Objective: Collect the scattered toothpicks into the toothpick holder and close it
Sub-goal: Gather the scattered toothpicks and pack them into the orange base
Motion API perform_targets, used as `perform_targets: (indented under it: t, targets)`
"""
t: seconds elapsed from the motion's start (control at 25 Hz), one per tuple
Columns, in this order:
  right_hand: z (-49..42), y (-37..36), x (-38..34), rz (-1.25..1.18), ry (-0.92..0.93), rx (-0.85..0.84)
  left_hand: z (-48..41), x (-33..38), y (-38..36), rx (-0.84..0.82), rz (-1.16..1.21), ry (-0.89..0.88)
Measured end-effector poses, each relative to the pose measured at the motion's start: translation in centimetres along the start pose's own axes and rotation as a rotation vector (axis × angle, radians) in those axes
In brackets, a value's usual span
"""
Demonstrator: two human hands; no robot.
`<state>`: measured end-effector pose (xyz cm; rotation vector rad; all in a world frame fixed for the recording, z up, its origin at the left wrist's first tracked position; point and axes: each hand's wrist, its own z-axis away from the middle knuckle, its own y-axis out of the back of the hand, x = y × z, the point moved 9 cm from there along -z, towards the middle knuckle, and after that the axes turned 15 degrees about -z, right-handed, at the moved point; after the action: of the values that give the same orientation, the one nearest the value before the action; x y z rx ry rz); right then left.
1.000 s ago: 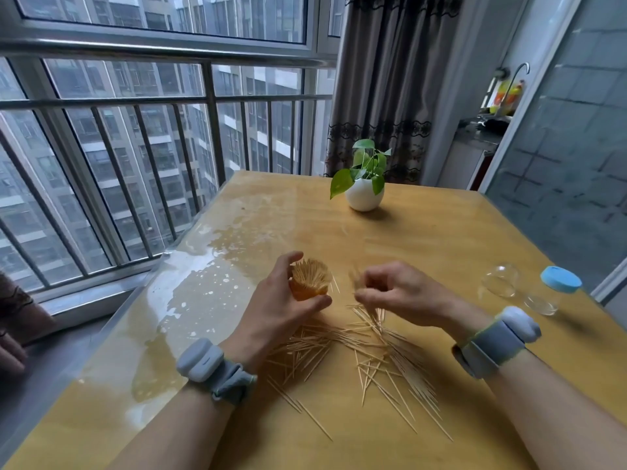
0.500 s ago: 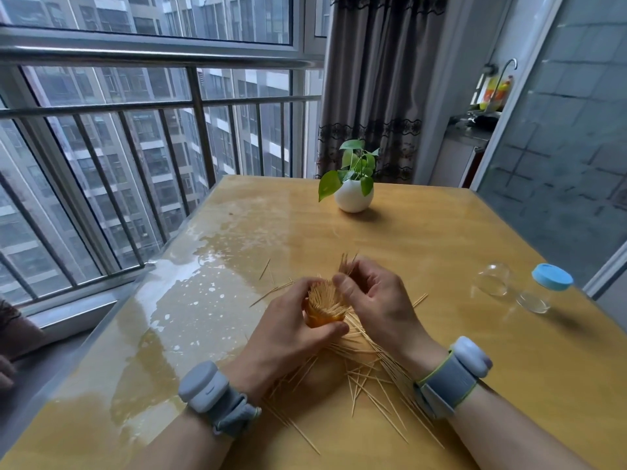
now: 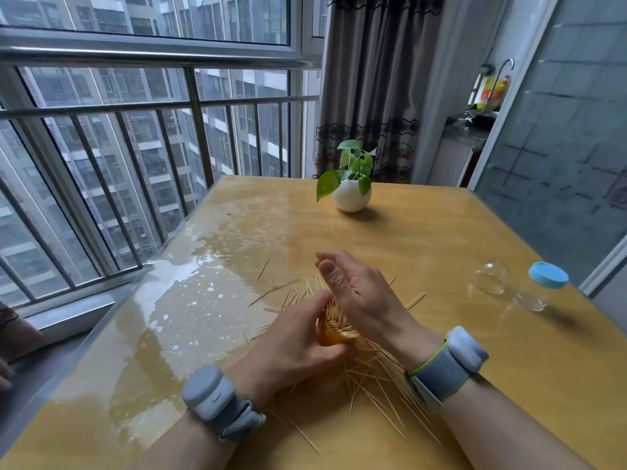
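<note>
My left hand [image 3: 295,351] grips a thick bundle of toothpicks [image 3: 334,325] just above the wooden table [image 3: 441,245]. My right hand [image 3: 359,293] is flat with straight fingers, its palm edge pressing on the bundle's tips. Loose toothpicks [image 3: 376,381] lie scattered under and around both hands, and a few more toothpicks [image 3: 271,291] lie to the left. The clear toothpick holder with a blue lid [image 3: 541,288] stands at the right side of the table, away from both hands.
A clear rounded glass piece [image 3: 490,278] sits beside the holder. A white pot with a green plant [image 3: 351,196] stands at the far middle of the table. The table's left edge runs along a railed window [image 3: 135,164]. A glossy wet-looking patch [image 3: 203,283] covers the left part.
My right hand moved in from the right, where it pinched a few toothpicks, and now lies flat against the bundle. My left hand with the bundle dropped lower and nearer.
</note>
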<state>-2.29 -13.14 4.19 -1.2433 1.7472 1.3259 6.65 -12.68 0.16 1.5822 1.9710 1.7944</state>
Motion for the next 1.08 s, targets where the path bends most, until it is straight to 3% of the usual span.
perform_targets:
  t: [0.12,0.24,0.4,0.68,0.84,0.96,1.08]
  targets:
    - [0.3,-0.5,-0.3,0.087,0.023,-0.034,0.2,0.1,0.5,0.036,0.022,0.011]
    - [0.9,-2.8,-0.7,0.173,0.017,-0.206,0.3,-0.6,1.4,0.099,0.005,0.069]
    - [-0.6,-2.5,0.2,0.298,-0.131,-0.243,0.5,-1.9,2.9,0.171,0.084,0.122]
    - [-2.4,-4.0,1.2,0.231,-0.224,-0.325,0.6,-2.9,3.6,0.153,0.080,0.130]
    - [-2.8,-3.4,-0.2,0.050,-0.192,-0.216,0.7,-2.8,3.8,0.181,0.072,0.144]
    - [-2.8,-4.2,-0.8,0.096,-0.122,-0.223,0.7,-3.0,4.1,0.196,0.063,0.138]
    - [-2.9,-1.4,-0.9,-0.011,-0.098,-0.040,1.2,-4.4,6.0,0.298,0.037,0.204]
